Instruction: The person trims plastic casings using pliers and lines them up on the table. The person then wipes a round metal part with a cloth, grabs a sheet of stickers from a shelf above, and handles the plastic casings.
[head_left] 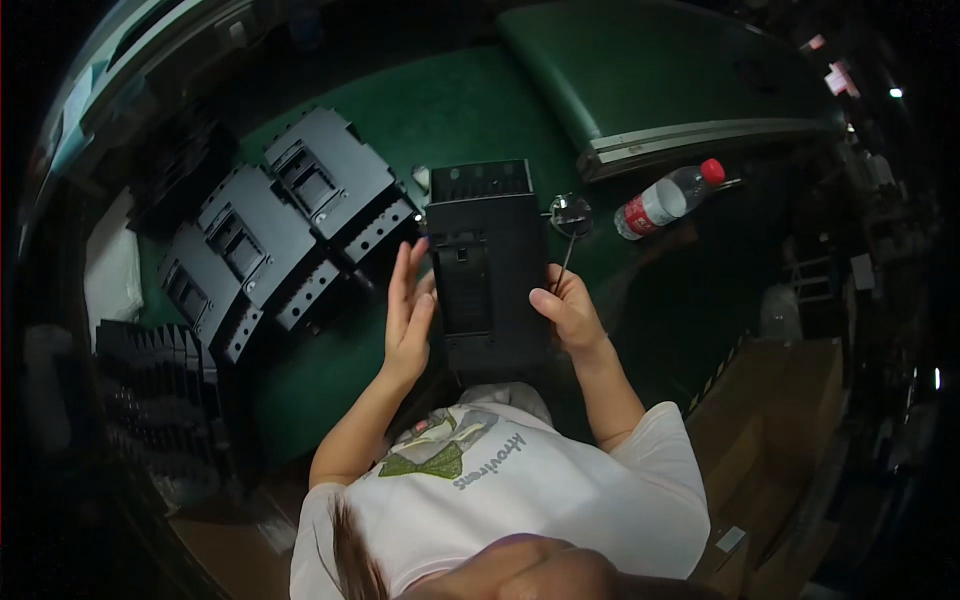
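Observation:
A black plastic housing (490,270), boxy with a recessed window and a slotted far end, stands in front of my body. My left hand (408,315) is at its left side, fingers stretched out and apart; whether they touch it I cannot tell. On the right side, my right hand (572,308) is closed around a thin rod-like tool (567,262) that points away from me; its exact kind is unclear. Just beyond its tip lies a small round shiny object (571,213).
Several similar dark housings (335,175) are lined up on the green table (420,95) at left. Stacked black parts (160,385) sit at lower left. A red-capped bottle (668,203) lies to the right, below a green padded panel (680,75). A cardboard box (770,410) stands lower right.

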